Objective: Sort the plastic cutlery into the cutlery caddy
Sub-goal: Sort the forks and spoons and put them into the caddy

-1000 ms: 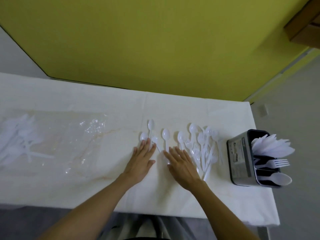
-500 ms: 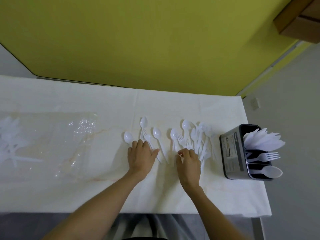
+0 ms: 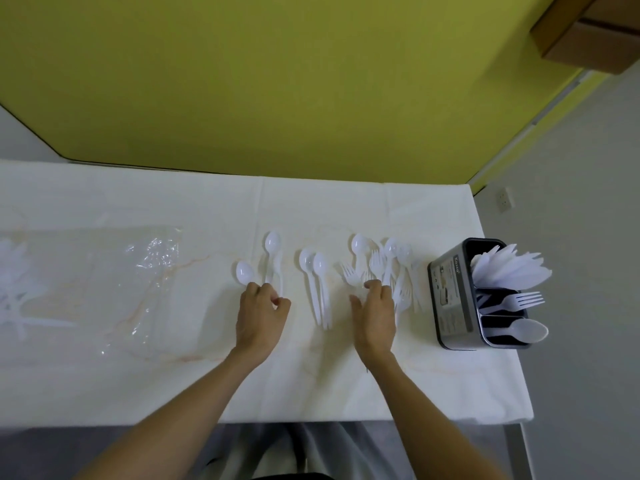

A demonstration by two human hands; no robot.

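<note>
Both flat moments ago. Left hand (image 3: 263, 313) now pinching spoons (image 3: 272, 243) by handles; right hand (image 3: 375, 313) bending fingers (image 3: 374, 285) over forks (image 3: 376, 262), grip unclear. Pickup beginning; caddy (image 3: 450, 299) waiting at table (image 3: 138, 375) right edge.

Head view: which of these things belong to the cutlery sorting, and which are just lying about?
Part of the job: loose spoons, loose forks, cutlery caddy, left hand at the spoons, right hand at the forks, and probably the blurred white pieces far left.

Lying about: clear plastic bag, cardboard box, wall socket.
</note>
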